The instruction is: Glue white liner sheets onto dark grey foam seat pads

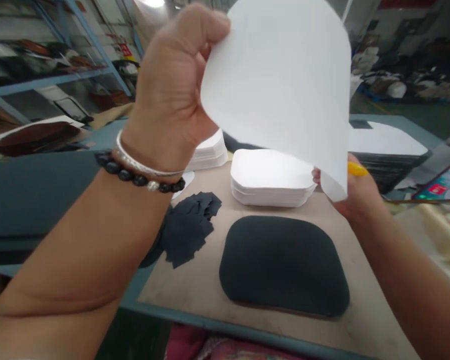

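A white sheet (281, 75) with rounded corners, paper-like and bent, is held up in front of me. My left hand (176, 75) pinches its left edge between thumb and fingers. At the lower right corner my right hand (360, 190) is closed on the sheet, which curls there. A small yellow thing (357, 169) shows at the right hand; its kind is unclear. Below the sheet lies a dark rounded panel (285, 265) on a brown board (195, 300). Behind that panel stands a stack of white sheets (272, 175) with cut corners.
Small dark pieces (191, 225) lie heaped left of the panel. Another white stack (212, 150) is partly behind my left wrist. A tall dark pile topped with white (386, 140) stands at the back right, near a phone-like screen (444, 182). Blue shelving (52, 80) rises at the left.
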Tool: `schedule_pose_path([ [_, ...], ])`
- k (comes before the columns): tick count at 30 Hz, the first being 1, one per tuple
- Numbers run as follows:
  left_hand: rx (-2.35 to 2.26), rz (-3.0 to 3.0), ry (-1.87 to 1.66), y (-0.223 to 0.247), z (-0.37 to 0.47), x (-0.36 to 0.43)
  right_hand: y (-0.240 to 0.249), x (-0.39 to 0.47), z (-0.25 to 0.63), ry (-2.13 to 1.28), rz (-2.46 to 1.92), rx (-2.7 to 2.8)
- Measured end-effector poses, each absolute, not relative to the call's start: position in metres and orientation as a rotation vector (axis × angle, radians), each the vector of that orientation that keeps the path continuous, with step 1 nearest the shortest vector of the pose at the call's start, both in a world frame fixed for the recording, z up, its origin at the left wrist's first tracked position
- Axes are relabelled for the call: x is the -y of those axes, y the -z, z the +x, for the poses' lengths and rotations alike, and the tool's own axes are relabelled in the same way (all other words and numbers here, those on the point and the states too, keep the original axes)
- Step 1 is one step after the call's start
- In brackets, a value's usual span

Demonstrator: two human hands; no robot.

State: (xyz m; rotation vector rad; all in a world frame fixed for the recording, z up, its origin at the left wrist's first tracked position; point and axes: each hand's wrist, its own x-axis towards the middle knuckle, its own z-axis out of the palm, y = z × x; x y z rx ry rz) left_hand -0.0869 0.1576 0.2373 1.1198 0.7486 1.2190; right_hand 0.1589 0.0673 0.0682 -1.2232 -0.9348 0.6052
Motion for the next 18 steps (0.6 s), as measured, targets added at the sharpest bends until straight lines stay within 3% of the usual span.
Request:
schedule_pose_path([
  [3, -0.606, 1.374, -1.229, -0.193, -0.115, -0.158, -0.059, -0.03, 0.171, -0.469, -1.281, 0.847],
  [13, -1.266, 1.439, -0.623, -0.004, -0.182, -0.087, 0.024, 0.118, 0.17, -0.187, -1.932, 1.174],
  [18, -1.351, 1.482, -0.556, 0.048, -0.189, -0.065, 0.059, 0.147, 0.159, -0.205, -2.178, 1.216],
])
